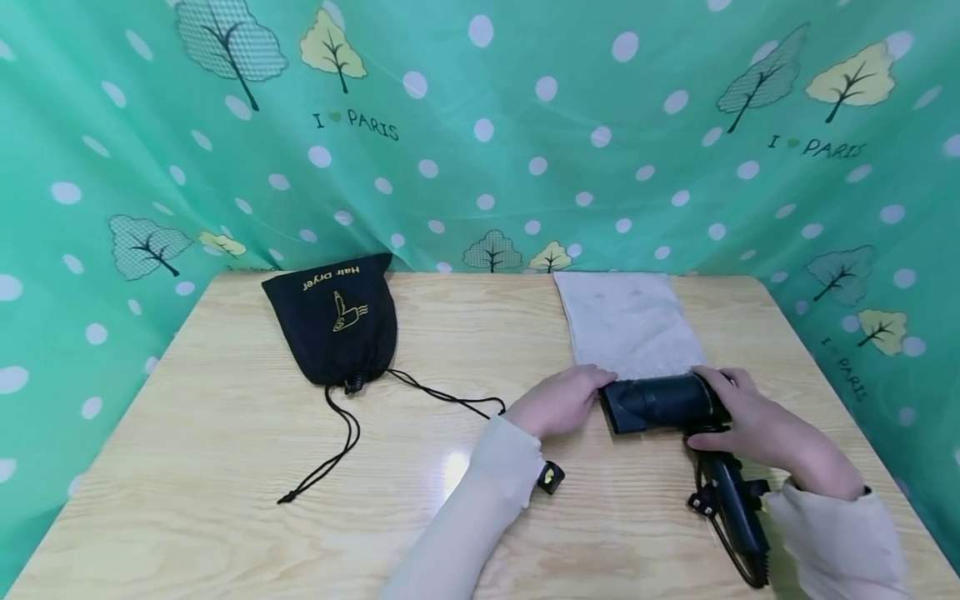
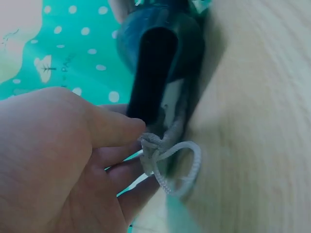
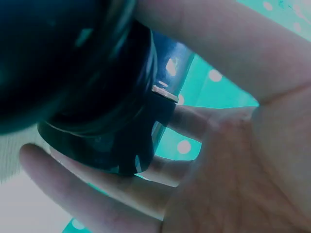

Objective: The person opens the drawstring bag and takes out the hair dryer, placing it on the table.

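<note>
A black hair dryer [image 1: 663, 402] lies on the table, its flat nozzle [image 2: 154, 68] pointing left and its handle toward the front. My right hand [image 1: 757, 421] grips the rear of its barrel; in the right wrist view, thumb and fingers [image 3: 92, 194] curve around the dark housing [image 3: 97, 131]. A white cloth [image 1: 626, 321] lies flat just behind the dryer. At its near left corner, beside the nozzle's mouth, is my left hand [image 1: 564, 404]. Its thumb and fingers pinch the cloth's corner, where a pale cord loop [image 2: 182, 167] hangs out, as the left wrist view shows.
A black drawstring pouch [image 1: 337, 325] marked "Hair Dryer" lies at the back left, its cords [image 1: 337, 450] trailing across the wooden table [image 1: 225, 533]. The dryer's power plug [image 1: 702, 502] and cable sit by the handle. A green patterned curtain [image 1: 480, 167] hangs behind.
</note>
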Available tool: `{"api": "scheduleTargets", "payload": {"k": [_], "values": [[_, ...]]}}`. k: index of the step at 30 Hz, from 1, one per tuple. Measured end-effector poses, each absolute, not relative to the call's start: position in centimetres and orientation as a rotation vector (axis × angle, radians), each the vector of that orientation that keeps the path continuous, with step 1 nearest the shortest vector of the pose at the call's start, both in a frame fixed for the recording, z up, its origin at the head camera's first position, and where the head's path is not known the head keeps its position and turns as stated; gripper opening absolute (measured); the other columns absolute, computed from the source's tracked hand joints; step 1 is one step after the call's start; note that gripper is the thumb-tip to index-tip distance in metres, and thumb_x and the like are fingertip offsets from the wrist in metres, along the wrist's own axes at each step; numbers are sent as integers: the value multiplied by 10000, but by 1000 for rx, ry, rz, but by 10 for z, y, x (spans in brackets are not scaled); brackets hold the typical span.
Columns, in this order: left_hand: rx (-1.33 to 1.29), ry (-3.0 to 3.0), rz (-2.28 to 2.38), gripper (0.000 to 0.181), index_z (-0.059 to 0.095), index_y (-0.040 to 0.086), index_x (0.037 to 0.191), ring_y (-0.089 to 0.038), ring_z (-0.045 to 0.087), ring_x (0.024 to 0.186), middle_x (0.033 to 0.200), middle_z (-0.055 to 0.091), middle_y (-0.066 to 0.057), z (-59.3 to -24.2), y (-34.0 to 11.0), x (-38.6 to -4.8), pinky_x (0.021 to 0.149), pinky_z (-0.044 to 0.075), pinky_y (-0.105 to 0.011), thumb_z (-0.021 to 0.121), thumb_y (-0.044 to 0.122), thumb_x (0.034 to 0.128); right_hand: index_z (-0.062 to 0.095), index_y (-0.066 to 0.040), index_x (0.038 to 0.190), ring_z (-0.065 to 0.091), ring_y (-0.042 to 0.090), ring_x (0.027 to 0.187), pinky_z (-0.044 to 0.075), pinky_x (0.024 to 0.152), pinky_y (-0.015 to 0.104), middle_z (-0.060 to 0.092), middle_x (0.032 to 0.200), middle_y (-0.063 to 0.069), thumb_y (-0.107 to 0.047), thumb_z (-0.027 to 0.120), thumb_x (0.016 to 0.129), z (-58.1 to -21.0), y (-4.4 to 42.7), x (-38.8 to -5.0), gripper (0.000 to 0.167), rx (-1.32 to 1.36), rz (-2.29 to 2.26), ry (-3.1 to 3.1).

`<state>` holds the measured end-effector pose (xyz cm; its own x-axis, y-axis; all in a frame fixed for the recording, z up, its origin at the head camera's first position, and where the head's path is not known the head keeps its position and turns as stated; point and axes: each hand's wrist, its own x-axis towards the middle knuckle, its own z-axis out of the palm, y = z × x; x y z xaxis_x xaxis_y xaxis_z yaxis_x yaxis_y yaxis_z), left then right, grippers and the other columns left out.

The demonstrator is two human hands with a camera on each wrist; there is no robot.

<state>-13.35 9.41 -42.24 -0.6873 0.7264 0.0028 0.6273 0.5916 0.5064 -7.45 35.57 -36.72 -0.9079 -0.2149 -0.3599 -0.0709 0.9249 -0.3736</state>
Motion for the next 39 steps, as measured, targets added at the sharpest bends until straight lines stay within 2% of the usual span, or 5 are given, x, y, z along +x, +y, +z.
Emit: {"api": "scheduleTargets", "payload": {"k": [6,11,28,33,39], "values": [[1131,2603,662,397,513,113,1445,-187,368,1449,1509,477,-58,-427,94,-131,1191,262,-254,410,130,1063,169,38,1508,515,585,1066,518,740,550,185,1374,440,-377,824,797,-363,361,-77,1052,-209,-455,2665],[1135,2624,618,389,524,121,1438,-185,348,1459,1525,457,-54,-428,93,-131,1199,241,-253,425,165,1064,183,32,1498,510,584,1071,511,748,563,203,1362,443,-384,832,784,-362,362,-77,1051,-208,-438,2666],[1179,2667,607,362,587,170,1388,-129,421,1410,1473,523,-8,-424,93,-130,1173,290,-231,443,180,1056,149,84,1489,461,605,1111,512,772,567,163,1363,453,-375,814,808,-361,361,-73,1057,-205,-470,2655],[1224,2673,627,359,589,184,1385,-112,458,1377,1444,551,9,-422,92,-130,1159,308,-220,454,177,1053,163,106,1491,408,616,1176,480,822,623,164,1417,435,-446,731,874,-361,359,-72,1004,-230,-467,2704],[1280,2679,612,376,571,159,1399,-109,507,1331,1413,578,4,-419,89,-128,1128,353,-212,468,137,1038,177,120,1495,313,617,1258,378,929,717,234,1449,433,-496,676,901,-360,355,-70,991,-256,-458,2731]]}}
